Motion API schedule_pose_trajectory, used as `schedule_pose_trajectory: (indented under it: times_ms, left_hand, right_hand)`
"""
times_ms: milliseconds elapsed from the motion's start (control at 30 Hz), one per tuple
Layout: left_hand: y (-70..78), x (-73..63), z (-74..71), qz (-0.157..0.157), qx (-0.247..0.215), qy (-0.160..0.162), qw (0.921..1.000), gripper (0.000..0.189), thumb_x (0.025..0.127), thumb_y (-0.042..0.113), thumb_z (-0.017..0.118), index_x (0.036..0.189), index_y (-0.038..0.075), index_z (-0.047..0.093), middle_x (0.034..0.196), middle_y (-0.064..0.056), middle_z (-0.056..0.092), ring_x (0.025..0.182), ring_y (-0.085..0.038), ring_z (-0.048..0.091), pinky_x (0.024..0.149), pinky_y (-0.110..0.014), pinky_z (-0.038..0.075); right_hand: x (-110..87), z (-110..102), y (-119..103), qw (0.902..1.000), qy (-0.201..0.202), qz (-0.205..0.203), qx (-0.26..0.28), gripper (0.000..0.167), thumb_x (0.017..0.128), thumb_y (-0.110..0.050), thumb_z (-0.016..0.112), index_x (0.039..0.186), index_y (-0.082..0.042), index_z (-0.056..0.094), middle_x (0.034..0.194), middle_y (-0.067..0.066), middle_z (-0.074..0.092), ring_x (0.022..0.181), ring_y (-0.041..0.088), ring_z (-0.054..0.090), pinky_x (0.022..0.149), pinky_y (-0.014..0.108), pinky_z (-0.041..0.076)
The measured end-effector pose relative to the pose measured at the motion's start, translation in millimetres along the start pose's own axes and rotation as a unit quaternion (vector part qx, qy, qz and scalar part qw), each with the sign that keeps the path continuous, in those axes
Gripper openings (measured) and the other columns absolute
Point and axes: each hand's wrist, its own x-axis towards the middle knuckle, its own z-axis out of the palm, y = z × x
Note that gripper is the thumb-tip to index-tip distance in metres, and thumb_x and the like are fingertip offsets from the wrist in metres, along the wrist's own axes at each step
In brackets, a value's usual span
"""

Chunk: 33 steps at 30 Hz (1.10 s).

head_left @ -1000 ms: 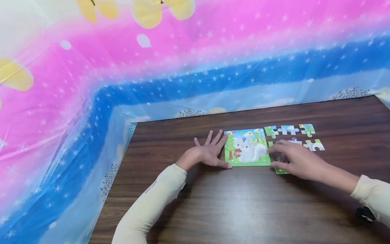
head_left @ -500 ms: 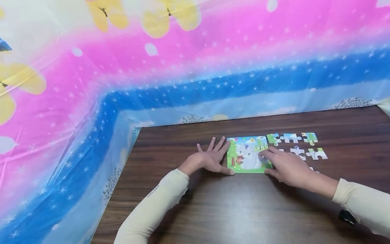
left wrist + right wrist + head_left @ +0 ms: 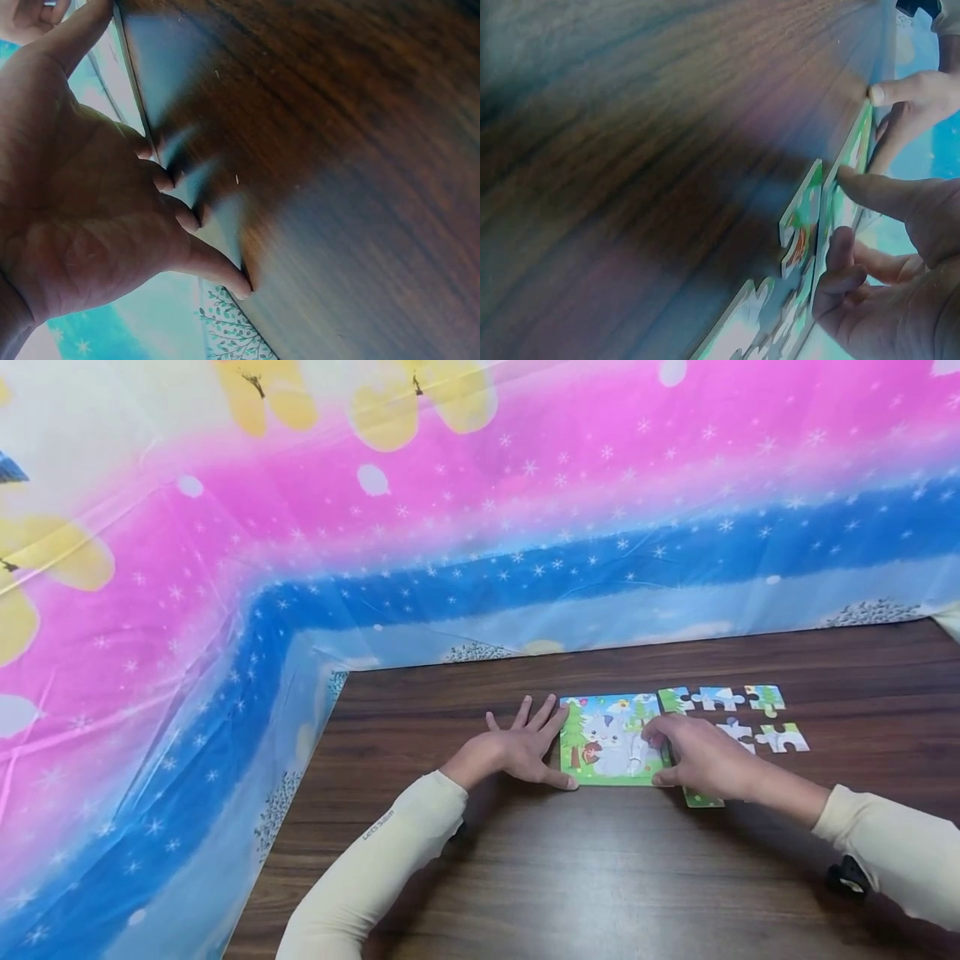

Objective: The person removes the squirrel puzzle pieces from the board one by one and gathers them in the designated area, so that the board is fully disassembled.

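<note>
A square picture puzzle showing a grey squirrel lies flat on the table. My left hand is spread at its left side, fingers straight, the thumb at the lower left corner. At the puzzle's right side, my right hand has curled fingers and the thumb by the lower right edge. A pale-edged puzzle piece seems pinched at those fingertips, mostly hidden. In the right wrist view the thumb touches the puzzle's edge, with the other fingers bent over its face. The left wrist view shows the left fingertips against the tabletop.
Loose puzzle pieces lie in spaced rows right of the puzzle, some hidden under the right hand. A green piece shows below that hand. The dark wooden table meets a pink and blue printed cloth at its back and left.
My right hand has moved left from over the loose pieces onto the puzzle's right side, and its fingers have since bent more. My left hand stays in place. The head view has shifted slightly.
</note>
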Motion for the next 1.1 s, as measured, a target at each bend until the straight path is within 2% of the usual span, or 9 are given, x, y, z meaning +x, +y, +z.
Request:
schedule_pose_trajectory:
  times_ms: [233, 333, 400, 633, 800, 967, 1100]
  left_hand:
    - [-0.9, 2.5, 1.6, 0.001, -0.002, -0.004, 1.0000, 0.117, 0.092, 0.077, 0.062, 0.169, 0.035, -0.015, 0.178, 0.006, -0.023, 0.165, -0.029, -0.024, 0.121, -0.082, -0.006]
    - [-0.2, 3.3, 1.4, 0.001, -0.005, -0.007, 1.0000, 0.118, 0.091, 0.076, 0.063, 0.169, 0.035, -0.015, 0.178, 0.007, -0.024, 0.164, -0.028, -0.025, 0.121, -0.082, -0.007]
    - [0.7, 1.7, 0.4, 0.001, -0.008, -0.005, 1.0000, 0.118, 0.091, 0.076, 0.064, 0.170, 0.035, -0.014, 0.178, 0.007, -0.023, 0.165, -0.029, -0.023, 0.122, -0.082, -0.007]
    - [-13.4, 25.5, 15.6, -0.012, -0.003, -0.003, 0.9999, 0.122, 0.085, 0.087, 0.060, 0.163, 0.047, -0.024, 0.173, 0.016, -0.032, 0.163, -0.024, -0.029, 0.120, -0.083, -0.010]
    - [-17.2, 34.4, 18.4, -0.009, -0.004, -0.013, 0.9999, 0.122, 0.085, 0.087, 0.060, 0.157, 0.050, -0.031, 0.169, 0.017, -0.038, 0.159, -0.022, -0.036, 0.119, -0.082, -0.014]
    - [-15.7, 34.0, 18.0, -0.008, -0.008, -0.017, 0.9998, 0.123, 0.085, 0.085, 0.062, 0.159, 0.049, -0.030, 0.169, 0.017, -0.038, 0.158, -0.022, -0.037, 0.119, -0.082, -0.015]
    - [-14.3, 26.8, 15.8, -0.011, -0.008, -0.007, 0.9999, 0.123, 0.086, 0.085, 0.062, 0.163, 0.046, -0.026, 0.172, 0.015, -0.034, 0.162, -0.024, -0.032, 0.120, -0.082, -0.013]
  right_hand:
    - [7.8, -7, 8, 0.9982, -0.049, -0.025, 0.024, 0.055, 0.084, -0.019, 0.091, 0.130, -0.002, 0.065, 0.111, 0.007, 0.069, 0.074, 0.011, 0.057, 0.068, 0.029, 0.051]
    - [10.1, -8, 12, 0.9976, -0.057, -0.032, 0.023, 0.052, 0.084, -0.019, 0.091, 0.127, -0.003, 0.067, 0.107, 0.005, 0.070, 0.074, 0.009, 0.058, 0.068, 0.028, 0.052]
    - [10.9, -8, 15, 0.9976, -0.052, -0.044, 0.007, 0.051, 0.083, -0.021, 0.092, 0.125, -0.004, 0.068, 0.105, 0.003, 0.070, 0.073, 0.009, 0.057, 0.067, 0.027, 0.051]
    - [10.7, -7, 17, 0.9958, -0.024, -0.071, -0.052, 0.051, 0.082, -0.028, 0.092, 0.123, -0.006, 0.071, 0.102, 0.000, 0.070, 0.076, 0.010, 0.052, 0.067, 0.028, 0.046]
    - [5.6, -7, 21, 0.9940, -0.006, -0.081, -0.073, 0.054, 0.083, -0.030, 0.090, 0.128, -0.008, 0.070, 0.099, -0.004, 0.068, 0.073, 0.006, 0.050, 0.068, 0.028, 0.046]
    - [-10.8, -17, 34, 0.9909, 0.017, -0.110, -0.076, 0.054, 0.086, -0.026, 0.088, 0.134, -0.013, 0.067, 0.100, -0.008, 0.064, 0.064, -0.003, 0.047, 0.063, 0.023, 0.043]
    - [-27.1, -34, 46, 0.9904, 0.029, -0.113, -0.074, 0.052, 0.083, -0.019, 0.089, 0.130, -0.018, 0.067, 0.101, -0.009, 0.064, 0.070, -0.003, 0.050, 0.063, 0.021, 0.046]
